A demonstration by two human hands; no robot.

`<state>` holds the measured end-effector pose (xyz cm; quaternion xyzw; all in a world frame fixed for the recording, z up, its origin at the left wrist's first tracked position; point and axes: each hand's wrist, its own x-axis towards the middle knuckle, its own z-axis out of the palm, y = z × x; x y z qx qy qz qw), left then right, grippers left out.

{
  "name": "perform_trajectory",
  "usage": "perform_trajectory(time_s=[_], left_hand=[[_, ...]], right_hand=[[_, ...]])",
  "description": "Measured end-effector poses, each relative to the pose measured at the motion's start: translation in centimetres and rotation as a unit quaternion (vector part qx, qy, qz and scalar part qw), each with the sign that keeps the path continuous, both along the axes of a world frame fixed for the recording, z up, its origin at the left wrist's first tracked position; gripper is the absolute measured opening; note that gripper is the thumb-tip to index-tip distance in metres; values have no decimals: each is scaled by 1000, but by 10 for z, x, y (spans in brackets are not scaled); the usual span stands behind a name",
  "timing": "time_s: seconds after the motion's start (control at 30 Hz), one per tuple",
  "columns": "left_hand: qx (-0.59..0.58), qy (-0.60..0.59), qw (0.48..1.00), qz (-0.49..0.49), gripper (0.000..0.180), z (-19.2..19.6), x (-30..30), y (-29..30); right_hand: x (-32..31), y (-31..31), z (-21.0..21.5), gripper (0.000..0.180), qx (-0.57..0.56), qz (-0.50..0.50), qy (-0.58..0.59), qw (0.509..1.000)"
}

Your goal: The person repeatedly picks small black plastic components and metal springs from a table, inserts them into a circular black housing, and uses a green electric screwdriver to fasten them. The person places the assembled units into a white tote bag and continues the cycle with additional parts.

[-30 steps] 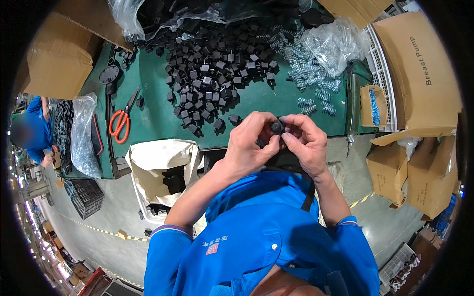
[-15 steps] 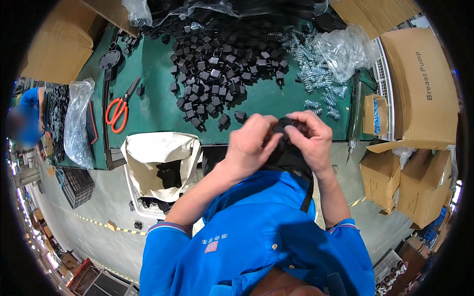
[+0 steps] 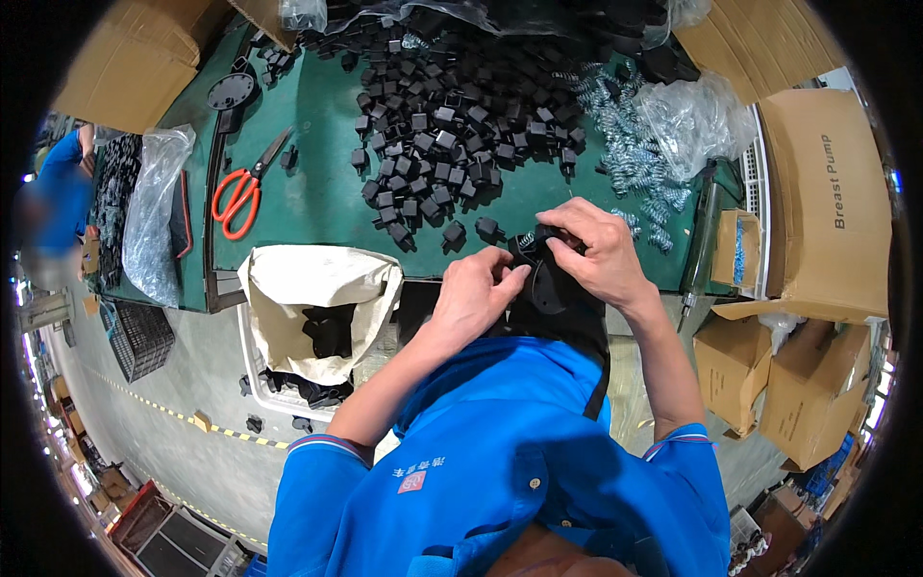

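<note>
- On the left, we see orange-handled scissors (image 3: 256, 174) lying open on the green table (image 3: 312, 212).
- Our left hand (image 3: 471, 293) has its fingers curled toward the thumb, the gap narrow, fingertips at the black part's left side; we cannot tell whether they grip it.
- Between our hands, by the table's near edge, is the black part (image 3: 551, 288), a small metal spring (image 3: 526, 240) at its top.
- Our right hand (image 3: 598, 252) pinches the black part between thumb and fingers.
</note>
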<state>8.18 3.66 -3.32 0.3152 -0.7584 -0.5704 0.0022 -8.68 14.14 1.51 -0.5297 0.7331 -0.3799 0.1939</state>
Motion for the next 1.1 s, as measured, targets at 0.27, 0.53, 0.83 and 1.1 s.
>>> perform_trajectory(time_s=[0.27,0.53,0.83,1.1], left_hand=[[165,34,983,78,29,-5,-4,5],[267,40,956,120,25,-9,-7,7],[480,49,834,266,32,7,-15,21],[434,187,874,113,38,14,-24,43]], right_hand=[[-5,-10,4,25,84,-15,27,996],[0,-7,-7,25,7,31,102,994],[3,19,-20,26,-81,-86,-26,993],[-2,44,2,28,-159,-82,-119,977]])
